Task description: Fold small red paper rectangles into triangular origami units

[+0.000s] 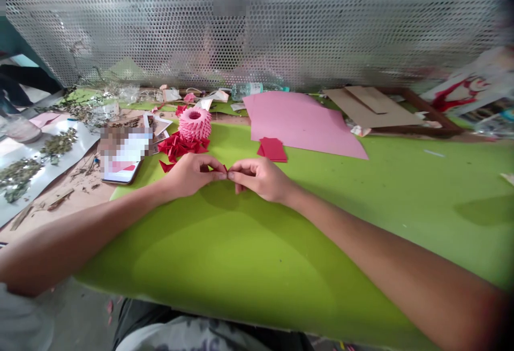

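Note:
My left hand (193, 175) and my right hand (259, 179) meet above the green tabletop (241, 265), their fingertips pinching a small folded piece of red paper (225, 169) from both sides. Most of that piece is hidden by my fingers. Beyond my left hand lies a loose pile of folded red paper units (179, 146). Behind the pile stands a pink 3D origami vase (195, 123) built from many folded units. A small stack of red paper (273, 150) rests on a pink paper sheet (305, 126), beyond my right hand.
A smartphone (124, 155) with a blurred screen lies left of my left hand, beside dried plant bits on a white sheet (24, 179). Cardboard pieces (371, 107) and a plastic bottle (247, 90) stand further back, before a perforated metal screen (257, 24).

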{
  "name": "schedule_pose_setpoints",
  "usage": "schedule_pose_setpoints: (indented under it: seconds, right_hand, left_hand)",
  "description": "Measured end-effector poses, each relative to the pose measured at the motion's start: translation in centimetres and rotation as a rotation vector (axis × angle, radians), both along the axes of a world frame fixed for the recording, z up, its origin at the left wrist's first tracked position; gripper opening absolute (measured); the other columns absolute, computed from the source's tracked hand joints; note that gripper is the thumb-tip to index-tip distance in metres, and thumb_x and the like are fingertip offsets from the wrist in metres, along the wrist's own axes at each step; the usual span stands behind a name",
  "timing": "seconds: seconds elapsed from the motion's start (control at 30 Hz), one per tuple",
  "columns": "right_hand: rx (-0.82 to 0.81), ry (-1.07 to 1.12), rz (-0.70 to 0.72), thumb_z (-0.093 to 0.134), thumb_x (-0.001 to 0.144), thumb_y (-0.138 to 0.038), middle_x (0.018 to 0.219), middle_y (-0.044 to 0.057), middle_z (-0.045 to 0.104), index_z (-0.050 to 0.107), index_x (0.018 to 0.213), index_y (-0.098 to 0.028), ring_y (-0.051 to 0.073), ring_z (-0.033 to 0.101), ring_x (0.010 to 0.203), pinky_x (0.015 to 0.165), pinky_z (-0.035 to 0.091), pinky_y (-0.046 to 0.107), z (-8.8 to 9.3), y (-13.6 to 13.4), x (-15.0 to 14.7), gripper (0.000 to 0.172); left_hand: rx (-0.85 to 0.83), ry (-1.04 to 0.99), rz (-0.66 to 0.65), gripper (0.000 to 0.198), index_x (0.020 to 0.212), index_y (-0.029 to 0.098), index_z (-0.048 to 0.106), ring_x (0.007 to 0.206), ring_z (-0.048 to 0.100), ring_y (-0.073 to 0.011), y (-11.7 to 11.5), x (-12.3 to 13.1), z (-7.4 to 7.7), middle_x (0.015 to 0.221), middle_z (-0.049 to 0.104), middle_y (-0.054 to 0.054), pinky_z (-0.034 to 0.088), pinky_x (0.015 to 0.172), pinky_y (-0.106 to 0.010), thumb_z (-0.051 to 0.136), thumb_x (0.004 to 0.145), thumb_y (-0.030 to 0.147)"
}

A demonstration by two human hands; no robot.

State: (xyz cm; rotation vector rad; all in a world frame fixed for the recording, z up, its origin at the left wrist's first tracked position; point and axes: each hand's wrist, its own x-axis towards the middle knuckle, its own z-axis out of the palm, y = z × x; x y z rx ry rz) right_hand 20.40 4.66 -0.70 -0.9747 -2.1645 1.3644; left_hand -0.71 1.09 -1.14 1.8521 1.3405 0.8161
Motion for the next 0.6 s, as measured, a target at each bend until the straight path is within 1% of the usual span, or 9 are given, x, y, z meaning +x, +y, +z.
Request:
schedule_pose_setpoints:
  seconds: [0.1, 0.17, 0.3, 0.37, 0.43, 0.53, 0.6]
  right_hand:
    - [0.001, 0.008, -0.005, 0.07, 0.081, -0.04, 0.064, 0.005, 0.071, 0.071, 0.09, -0.012, 0.012, 0.057, 0.053, 0.049, 0.04, 0.024, -0.11, 0.05, 0.04, 0.029]
    - [0.014, 0.006, -0.019, 0.073, 0.078, -0.041, 0.063, 0.004, 0.07, 0.071, 0.091, -0.012, 0.012, 0.057, 0.051, 0.048, 0.039, 0.024, -0.23, 0.06, 0.02, 0.031]
    - [0.041, -0.002, -0.054, 0.07, 0.082, -0.045, 0.064, 0.005, 0.071, 0.073, 0.089, -0.013, 0.013, 0.057, 0.05, 0.047, 0.039, 0.024, -0.34, -0.1, -0.06, 0.032]
    - [0.044, 0.0, -0.071, 0.068, 0.083, -0.046, 0.064, 0.006, 0.071, 0.073, 0.087, -0.014, 0.014, 0.059, 0.052, 0.048, 0.04, 0.025, -0.29, -0.18, -0.09, 0.033]
    - [0.031, 0.008, -0.087, 0.068, 0.083, -0.046, 0.063, 0.005, 0.071, 0.073, 0.085, -0.014, 0.014, 0.059, 0.052, 0.049, 0.04, 0.025, -0.18, -0.19, -0.09, 0.032]
    - [-0.005, 0.017, -0.112, 0.069, 0.083, -0.045, 0.062, 0.004, 0.07, 0.073, 0.083, -0.014, 0.012, 0.054, 0.049, 0.048, 0.037, 0.025, 0.0, -0.08, -0.06, 0.03]
    - [-0.023, 0.03, -0.129, 0.069, 0.082, -0.045, 0.06, 0.003, 0.069, 0.073, 0.084, -0.014, 0.011, 0.053, 0.048, 0.048, 0.036, 0.025, 0.07, 0.03, -0.06, 0.031]
  left_hand:
    - [-0.011, -0.034, 0.011, 0.025, 0.087, 0.017, 0.078, 0.061, 0.06, -0.0122, 0.1, -0.06, -0.31, 0.081, 0.075, -0.002, 0.044, 0.056, -0.023, 0.071, 0.081, 0.04]
    - [-0.015, -0.04, 0.018, 0.024, 0.088, 0.018, 0.079, 0.061, 0.06, -0.012, 0.11, -0.09, -0.4, 0.084, 0.076, -0.003, 0.044, 0.056, -0.022, 0.071, 0.08, 0.04]
    - [-0.028, -0.014, 0.048, 0.027, 0.092, 0.018, 0.079, 0.056, 0.058, -0.0122, 0.07, -0.17, -0.31, 0.076, 0.074, -0.003, 0.04, 0.05, -0.022, 0.07, 0.082, 0.041]
    - [-0.018, -0.012, 0.049, 0.028, 0.093, 0.017, 0.079, 0.056, 0.058, -0.0124, 0.08, -0.23, -0.23, 0.075, 0.073, -0.003, 0.041, 0.05, -0.022, 0.069, 0.083, 0.041]
    - [-0.003, -0.03, 0.032, 0.027, 0.094, 0.017, 0.078, 0.057, 0.059, -0.012, 0.14, -0.27, -0.17, 0.079, 0.074, -0.003, 0.043, 0.052, -0.022, 0.068, 0.084, 0.04]
    - [0.032, -0.089, -0.01, 0.024, 0.094, 0.016, 0.076, 0.059, 0.061, -0.0113, 0.26, -0.26, -0.19, 0.088, 0.074, -0.005, 0.046, 0.056, -0.023, 0.066, 0.085, 0.035]
    - [0.051, -0.16, -0.043, 0.024, 0.099, 0.014, 0.073, 0.062, 0.061, -0.0116, 0.31, -0.22, -0.23, 0.091, 0.073, -0.006, 0.048, 0.058, -0.023, 0.064, 0.086, 0.033]
